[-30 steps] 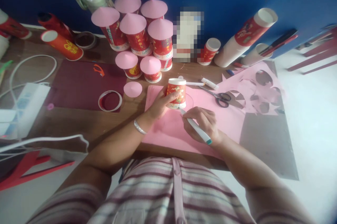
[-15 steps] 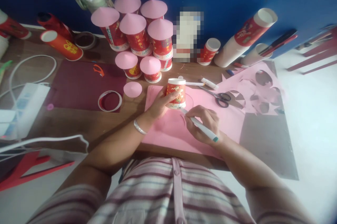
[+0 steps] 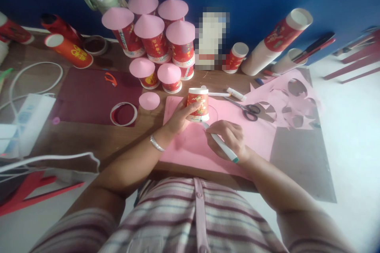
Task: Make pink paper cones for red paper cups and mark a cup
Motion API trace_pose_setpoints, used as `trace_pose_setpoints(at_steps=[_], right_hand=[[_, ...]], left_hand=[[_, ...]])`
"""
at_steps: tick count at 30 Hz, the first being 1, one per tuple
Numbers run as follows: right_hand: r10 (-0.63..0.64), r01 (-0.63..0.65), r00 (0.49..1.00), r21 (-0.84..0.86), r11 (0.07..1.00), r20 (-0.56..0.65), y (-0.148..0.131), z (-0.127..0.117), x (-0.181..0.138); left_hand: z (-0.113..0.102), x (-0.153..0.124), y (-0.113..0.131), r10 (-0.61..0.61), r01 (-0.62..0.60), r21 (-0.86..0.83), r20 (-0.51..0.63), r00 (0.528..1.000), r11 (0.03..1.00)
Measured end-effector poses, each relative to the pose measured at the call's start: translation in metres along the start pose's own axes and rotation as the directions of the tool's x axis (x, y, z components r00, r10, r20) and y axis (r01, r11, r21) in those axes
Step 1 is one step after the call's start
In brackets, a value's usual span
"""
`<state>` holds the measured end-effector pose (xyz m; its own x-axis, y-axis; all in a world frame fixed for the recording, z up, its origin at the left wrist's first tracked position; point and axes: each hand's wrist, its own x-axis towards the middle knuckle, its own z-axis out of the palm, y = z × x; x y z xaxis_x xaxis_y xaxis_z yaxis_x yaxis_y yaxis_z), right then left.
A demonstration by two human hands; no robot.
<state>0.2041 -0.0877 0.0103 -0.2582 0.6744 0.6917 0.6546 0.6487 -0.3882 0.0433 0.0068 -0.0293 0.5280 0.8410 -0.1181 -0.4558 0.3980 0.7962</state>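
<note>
My left hand (image 3: pixel 181 115) grips a short red paper tube (image 3: pixel 198 104) with gold figures and a white rim, thumb across its front. Dark marks show on the white band at its lower edge. In my right hand (image 3: pixel 227 136) is a white marker (image 3: pixel 224 148) with a green end, its tip close to that band; whether it touches I cannot tell. Both hands are over a pink paper sheet (image 3: pixel 190 154). Black scissors (image 3: pixel 251 112) and a glue stick (image 3: pixel 236 94) lie beyond my right hand.
Several red tubes with pink cone roofs (image 3: pixel 149 27) stand at the back. A flat pink cone (image 3: pixel 149 101) and a tape ring (image 3: pixel 124 114) lie on the left. Pink scraps (image 3: pixel 292 102) and a tall tube (image 3: pixel 277 41) are on the right. A power strip (image 3: pixel 31 124) sits far left.
My right hand and the marker have shifted slightly left, and the marker's green end has swung left and a little down. The left hand and tube stay almost in place.
</note>
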Motion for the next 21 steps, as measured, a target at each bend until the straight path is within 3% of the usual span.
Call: trace_pose_setpoints(at_steps=[16, 21], right_hand=[[0.0, -0.003, 0.998, -0.053, 0.999, -0.07, 0.0013, -0.0017, 0.0026], [0.006, -0.007, 0.999, -0.014, 1.0, -0.036, -0.0021, -0.0034, 0.0026]], left_hand=[[0.0049, 0.0008, 0.004, -0.008, 0.009, 0.031, -0.032, 0.999, 0.999], [0.0032, 0.0006, 0.0033, -0.009, 0.01, 0.011, -0.024, 1.0, 1.0]])
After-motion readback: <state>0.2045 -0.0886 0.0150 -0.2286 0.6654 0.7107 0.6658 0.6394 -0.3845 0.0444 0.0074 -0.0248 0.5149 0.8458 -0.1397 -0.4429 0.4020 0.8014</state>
